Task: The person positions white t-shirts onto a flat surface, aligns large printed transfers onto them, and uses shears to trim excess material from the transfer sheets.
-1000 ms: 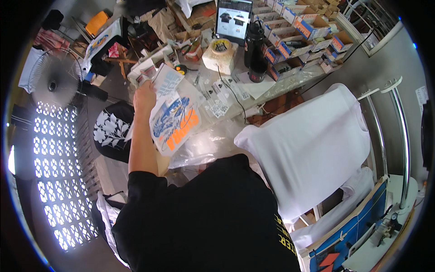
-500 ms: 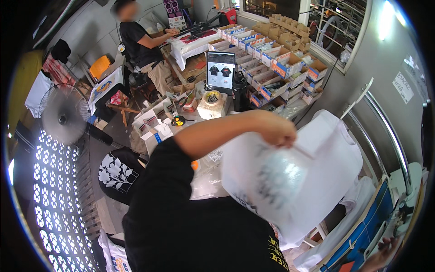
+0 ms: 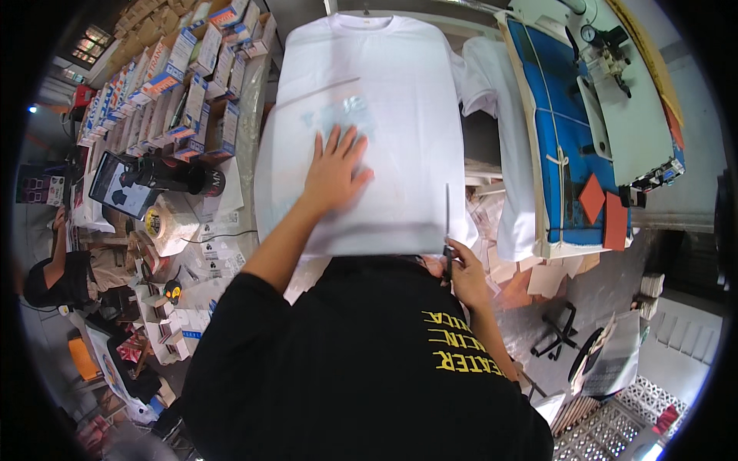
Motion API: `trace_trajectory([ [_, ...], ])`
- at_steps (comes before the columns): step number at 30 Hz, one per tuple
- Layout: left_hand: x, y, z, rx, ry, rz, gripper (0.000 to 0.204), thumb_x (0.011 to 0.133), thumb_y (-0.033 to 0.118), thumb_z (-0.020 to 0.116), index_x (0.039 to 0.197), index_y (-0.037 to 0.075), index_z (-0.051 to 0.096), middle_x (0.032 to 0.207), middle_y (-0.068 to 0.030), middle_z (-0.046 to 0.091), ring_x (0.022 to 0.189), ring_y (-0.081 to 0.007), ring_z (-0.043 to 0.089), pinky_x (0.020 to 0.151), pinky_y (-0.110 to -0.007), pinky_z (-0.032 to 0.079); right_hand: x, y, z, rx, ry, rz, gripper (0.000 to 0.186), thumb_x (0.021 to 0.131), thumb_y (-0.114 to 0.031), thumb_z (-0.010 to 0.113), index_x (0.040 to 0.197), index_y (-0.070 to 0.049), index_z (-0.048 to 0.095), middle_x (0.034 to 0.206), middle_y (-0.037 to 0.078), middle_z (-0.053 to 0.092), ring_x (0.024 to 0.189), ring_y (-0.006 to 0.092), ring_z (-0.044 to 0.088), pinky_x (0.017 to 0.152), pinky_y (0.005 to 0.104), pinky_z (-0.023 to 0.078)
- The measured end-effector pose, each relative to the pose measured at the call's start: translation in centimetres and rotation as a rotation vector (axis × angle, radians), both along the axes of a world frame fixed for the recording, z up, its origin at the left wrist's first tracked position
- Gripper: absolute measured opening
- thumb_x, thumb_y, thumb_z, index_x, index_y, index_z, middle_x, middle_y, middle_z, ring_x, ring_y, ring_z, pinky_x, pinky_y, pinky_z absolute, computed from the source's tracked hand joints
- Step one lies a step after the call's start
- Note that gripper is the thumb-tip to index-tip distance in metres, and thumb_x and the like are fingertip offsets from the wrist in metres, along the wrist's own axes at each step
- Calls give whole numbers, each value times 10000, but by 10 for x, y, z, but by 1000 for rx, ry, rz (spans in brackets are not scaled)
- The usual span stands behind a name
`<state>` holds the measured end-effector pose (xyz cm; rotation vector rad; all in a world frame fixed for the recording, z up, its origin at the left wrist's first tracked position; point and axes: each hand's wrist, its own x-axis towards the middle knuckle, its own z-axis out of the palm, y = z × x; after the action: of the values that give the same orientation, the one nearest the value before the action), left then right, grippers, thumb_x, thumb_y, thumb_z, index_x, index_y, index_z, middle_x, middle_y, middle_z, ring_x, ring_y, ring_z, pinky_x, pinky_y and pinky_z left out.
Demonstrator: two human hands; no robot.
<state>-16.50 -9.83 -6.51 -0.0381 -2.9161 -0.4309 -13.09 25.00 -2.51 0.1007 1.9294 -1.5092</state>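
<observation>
A white T-shirt [image 3: 407,154] lies spread out in front of me, its collar at the far end. On its left half rests a clear film [image 3: 338,111] with pale bluish print, faint against the cloth. My left hand [image 3: 337,170] presses flat on the film and shirt, fingers spread. Near the shirt's lower right corner, my right hand [image 3: 466,270] is closed around the black handle of a long thin-bladed tool [image 3: 448,223]. Its blade points away from me, seen nearly edge-on, so its exact kind is unclear.
To the right stands a press-like machine with a blue pad [image 3: 557,131], a gauge [image 3: 590,34] and red-orange pieces [image 3: 591,200]. Stacked boxes [image 3: 165,69], a tablet [image 3: 123,188] and a black tumbler [image 3: 192,177] are left. Another person [image 3: 54,276] works at far left.
My view has turned right. My left hand has gone from holding the film up by its edge to lying flat on it. My right hand has come from beside the machine and now grips the tool.
</observation>
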Motion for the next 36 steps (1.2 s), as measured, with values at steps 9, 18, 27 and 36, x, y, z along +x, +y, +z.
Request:
trace_trajectory([
  [9,-59,-23,-6,43,152,-175,563,871,367,656,1337,77,533,1463,-119,446,1397,-366,342,1172,-587,164,2,-29,-16,-192,-192,194,505,958,-271,645,1379,-33,496,998,79,621,803,155,638,702,273,514],
  [18,11,50,0,254,210,-206,349,789,150,723,1120,64,652,1227,-100,613,1264,-348,500,1098,-565,347,-5,-76,-19,-235,-211,51,490,971,-216,615,1387,-15,453,918,59,605,718,140,652,539,248,532],
  [27,16,54,-12,234,394,-213,182,796,62,695,978,61,695,1074,-65,687,1097,-325,618,1019,-488,470,-7,-81,-14,-174,-178,58,521,962,-252,630,1378,8,453,882,59,600,691,131,649,517,232,510],
  [36,14,56,-11,212,382,-214,201,788,50,703,989,57,698,1069,-73,690,1090,-333,620,1019,-486,470,-4,-84,-18,-174,-156,47,512,952,-239,643,1346,33,463,803,41,580,635,118,629,451,231,476],
])
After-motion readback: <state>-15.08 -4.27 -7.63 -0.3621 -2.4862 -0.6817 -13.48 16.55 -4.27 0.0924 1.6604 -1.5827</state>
